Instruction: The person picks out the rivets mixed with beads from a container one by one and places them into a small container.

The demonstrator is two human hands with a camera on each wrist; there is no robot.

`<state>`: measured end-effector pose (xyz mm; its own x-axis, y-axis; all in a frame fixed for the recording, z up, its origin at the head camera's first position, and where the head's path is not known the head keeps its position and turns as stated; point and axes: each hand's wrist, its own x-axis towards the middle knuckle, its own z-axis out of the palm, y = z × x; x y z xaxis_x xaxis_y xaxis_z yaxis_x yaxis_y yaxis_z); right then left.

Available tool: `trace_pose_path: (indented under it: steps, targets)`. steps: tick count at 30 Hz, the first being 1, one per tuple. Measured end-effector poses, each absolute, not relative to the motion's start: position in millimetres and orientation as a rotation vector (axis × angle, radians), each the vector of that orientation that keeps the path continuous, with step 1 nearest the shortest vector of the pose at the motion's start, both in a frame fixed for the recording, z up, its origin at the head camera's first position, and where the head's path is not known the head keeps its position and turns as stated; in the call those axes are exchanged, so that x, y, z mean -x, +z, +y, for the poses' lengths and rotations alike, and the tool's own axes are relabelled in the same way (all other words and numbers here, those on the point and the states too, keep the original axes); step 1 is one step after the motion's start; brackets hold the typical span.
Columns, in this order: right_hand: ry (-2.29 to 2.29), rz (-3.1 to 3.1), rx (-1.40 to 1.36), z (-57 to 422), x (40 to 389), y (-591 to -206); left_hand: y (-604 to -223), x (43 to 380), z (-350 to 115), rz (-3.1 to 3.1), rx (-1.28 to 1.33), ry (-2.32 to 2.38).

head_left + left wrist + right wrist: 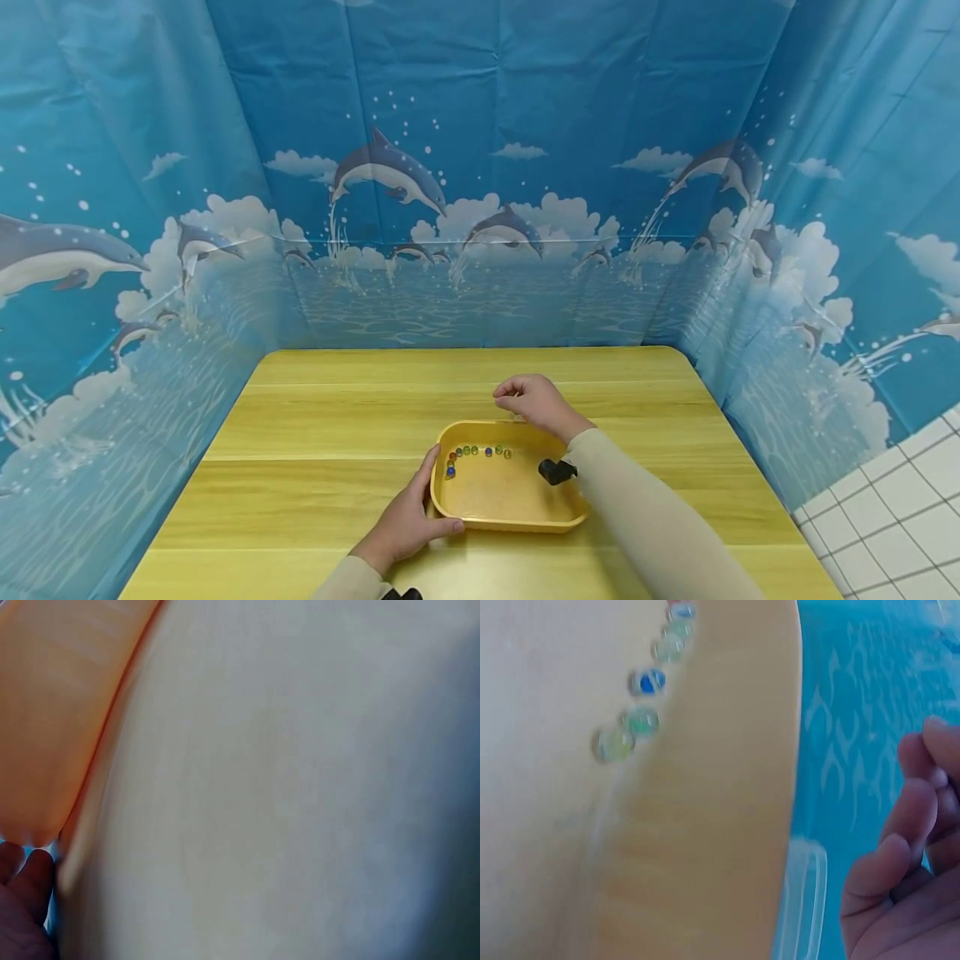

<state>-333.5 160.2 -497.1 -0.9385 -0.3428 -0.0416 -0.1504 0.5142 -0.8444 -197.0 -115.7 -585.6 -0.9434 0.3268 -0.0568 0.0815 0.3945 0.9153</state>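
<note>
A shallow yellow tray (495,527) with rounded corners sits on the table, with several small glass marbles (488,452) along its far and left inner edges. My left hand (408,521) grips the tray's near left corner, fingers along the left wall and thumb at the front rim. Beyond the tray's far rim, my right hand (536,402) is raised with curled fingers, thumb close to the fingertips. Whether anything small sits between them is hidden. In the right wrist view, part of a clear plastic container (806,900) shows beside the tray wall, near that hand.
The yellow wood-grain table (300,467) extends around the tray. Blue curtains (495,300) printed with dolphins hang behind it and at both sides. White floor tiles (892,500) show at the right.
</note>
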Motion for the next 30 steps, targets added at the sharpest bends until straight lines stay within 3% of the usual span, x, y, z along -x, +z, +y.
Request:
trace_pose_path:
  steps: [8,30]
  targets:
    - [-1.394,2.605,0.252,184,344,-500,-585,197,-116,2.459,-0.323,1.545]
    - [-1.343,2.645,0.209,195,344,-506,-586,198,-116,2.381,-0.301,1.635]
